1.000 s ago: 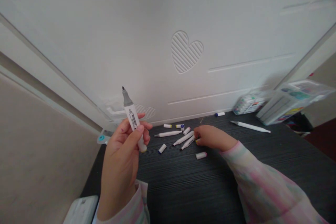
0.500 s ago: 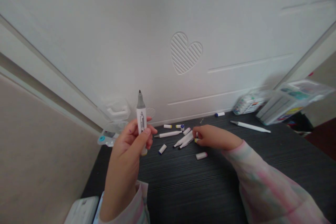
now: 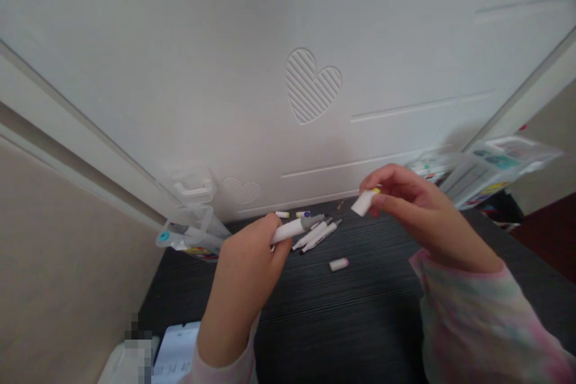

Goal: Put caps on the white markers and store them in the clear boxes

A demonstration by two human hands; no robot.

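My left hand [image 3: 252,258] is closed around an uncapped marker [image 3: 290,230], a white barrel with a grey neck. Its tip points right, over the loose pens. Held up on the right, my right hand [image 3: 405,207] pinches a white marker cap [image 3: 363,201] with a yellow end between thumb and fingers. The marker and the cap are apart. Below them on the dark table lie more uncapped white markers [image 3: 321,236] side by side. A white cap with a pink end [image 3: 339,264] rests nearer to me. Behind the pens is a cap with a yellow end [image 3: 282,215].
The dark wood-grain table [image 3: 315,324] meets a white panel [image 3: 216,72] with embossed hearts. A clear plastic case [image 3: 198,234] stands at the left, another clear case [image 3: 490,168] at the right. A phone [image 3: 177,348] with a lit screen lies at lower left.
My right hand has lifted the yellow-ended cap off the table, up and to the right. My left hand has moved right and tipped its marker from upright to nearly level.
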